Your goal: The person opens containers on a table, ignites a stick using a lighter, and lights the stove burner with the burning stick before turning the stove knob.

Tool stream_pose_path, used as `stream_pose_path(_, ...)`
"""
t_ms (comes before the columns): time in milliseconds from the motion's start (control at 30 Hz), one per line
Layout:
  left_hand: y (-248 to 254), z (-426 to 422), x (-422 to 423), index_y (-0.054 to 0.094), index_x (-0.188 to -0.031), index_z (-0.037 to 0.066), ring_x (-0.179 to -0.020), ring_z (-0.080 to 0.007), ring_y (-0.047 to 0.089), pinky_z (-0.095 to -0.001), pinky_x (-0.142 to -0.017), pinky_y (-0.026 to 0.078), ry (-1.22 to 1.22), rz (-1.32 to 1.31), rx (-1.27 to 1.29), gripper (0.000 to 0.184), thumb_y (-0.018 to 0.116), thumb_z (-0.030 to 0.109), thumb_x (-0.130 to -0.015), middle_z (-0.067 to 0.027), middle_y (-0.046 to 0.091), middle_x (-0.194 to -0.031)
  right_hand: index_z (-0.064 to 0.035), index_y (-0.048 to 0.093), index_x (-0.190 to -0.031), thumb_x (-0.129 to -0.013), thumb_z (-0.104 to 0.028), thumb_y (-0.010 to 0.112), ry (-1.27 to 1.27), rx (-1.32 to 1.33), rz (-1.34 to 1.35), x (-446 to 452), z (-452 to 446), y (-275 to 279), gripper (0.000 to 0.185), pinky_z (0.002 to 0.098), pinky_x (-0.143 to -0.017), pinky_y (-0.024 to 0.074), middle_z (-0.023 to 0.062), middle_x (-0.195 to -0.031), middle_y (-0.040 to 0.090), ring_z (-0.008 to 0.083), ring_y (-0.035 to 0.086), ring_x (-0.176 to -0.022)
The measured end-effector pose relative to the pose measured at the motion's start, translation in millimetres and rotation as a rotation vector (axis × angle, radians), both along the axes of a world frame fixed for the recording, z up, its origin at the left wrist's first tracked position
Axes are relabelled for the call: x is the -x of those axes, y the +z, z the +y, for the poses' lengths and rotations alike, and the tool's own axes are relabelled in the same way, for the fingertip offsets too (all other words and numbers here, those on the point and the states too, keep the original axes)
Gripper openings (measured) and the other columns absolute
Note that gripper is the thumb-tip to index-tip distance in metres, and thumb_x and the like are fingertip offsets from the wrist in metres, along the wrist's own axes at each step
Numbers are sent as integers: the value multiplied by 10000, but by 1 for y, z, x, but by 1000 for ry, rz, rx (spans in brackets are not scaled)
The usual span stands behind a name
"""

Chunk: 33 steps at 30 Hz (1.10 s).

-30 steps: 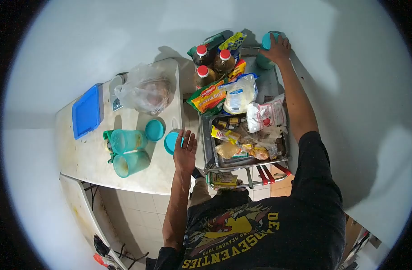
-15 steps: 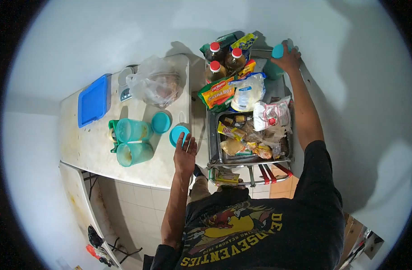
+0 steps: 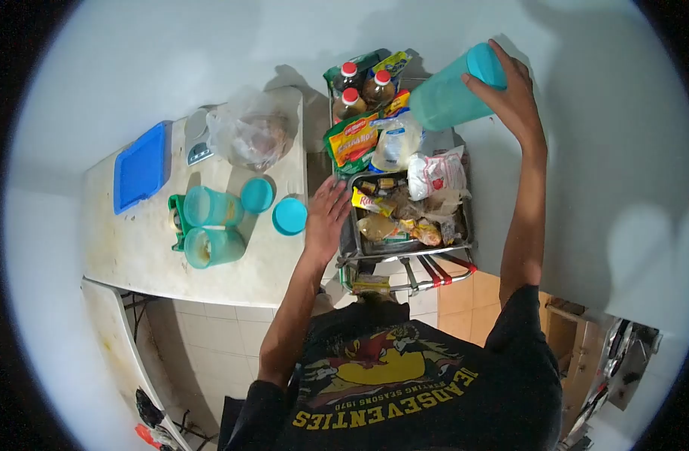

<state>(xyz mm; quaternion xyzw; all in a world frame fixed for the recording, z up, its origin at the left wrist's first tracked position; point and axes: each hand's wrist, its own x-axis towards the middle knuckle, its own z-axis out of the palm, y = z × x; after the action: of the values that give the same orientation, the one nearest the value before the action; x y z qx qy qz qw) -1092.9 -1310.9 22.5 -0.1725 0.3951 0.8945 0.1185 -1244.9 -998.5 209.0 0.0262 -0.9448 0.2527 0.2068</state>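
Note:
My right hand (image 3: 514, 94) grips a tall translucent green canister (image 3: 451, 94) around its teal lid (image 3: 486, 64). The canister hangs tilted above the far right corner of the cart, its base pointing left. Fingers stretched out, my left hand (image 3: 328, 214) is at the left edge of the metal tray (image 3: 352, 234); whether it touches the edge I cannot tell. Packets, small bottles and plastic bags fill this tray. Behind it are a green and red packet (image 3: 353, 143), a clear bag of white contents (image 3: 396, 144) and several red-capped bottles (image 3: 379, 90). A white pouch (image 3: 437, 177) lies on the tray's far side.
On the white table (image 3: 134, 259) to the left are two open green canisters (image 3: 213, 207), two teal lids (image 3: 289, 216), a plastic bag (image 3: 253, 135), a scale (image 3: 199, 152) and a blue tray lid (image 3: 141, 169). A wall stands at the right.
My right hand has lifted the canister from the cart's far right corner and tilted it. My left hand has moved from above the teal lid toward the cart.

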Motion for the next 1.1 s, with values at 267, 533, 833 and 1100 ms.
stream_pose_path(267, 44, -29, -10, 284, -1442, 153, -1321, -296, 371, -520, -1071, 322, -208, 75, -319, 851, 350, 749, -839, -106, 357, -1450, -111, 397, -1411, -750, -348, 750, 313, 522, -280, -123, -126, -12, 786, 434, -1045, 358, 225, -1396, 374, 346, 389, -1290)
stream_pose_path(533, 10, -133, -85, 391, -1376, 168, -1247, -230, 430, -455, -1034, 321, -113, 29, -242, 741, 372, 708, -869, -55, 454, -1365, -135, 350, -1438, -842, -485, 625, 427, 477, -394, -188, -239, -78, 744, 461, -1050, 338, 250, -1385, 340, 382, 343, -1305)
stream_pose_path(833, 1, -199, -135, 416, -1340, 151, -1199, -236, 468, -438, -996, 361, -22, -219, -203, 655, 392, 631, -895, -71, 496, -1298, -182, 438, -1383, -804, -352, 672, 438, 340, -225, -252, -314, -103, 647, 529, -1005, 347, 341, -1324, 341, 473, 375, -1221)
stream_pose_path(1100, -4, -218, -150, 410, -1349, 130, -1236, -271, 454, -481, -1007, 377, -141, -252, -388, 711, 383, 659, -874, -109, 474, -1335, -165, 465, -1329, -745, -289, 713, 867, -24, -204, -256, -322, -64, 647, 518, -1055, 308, 213, -1410, 291, 426, 304, -1305)
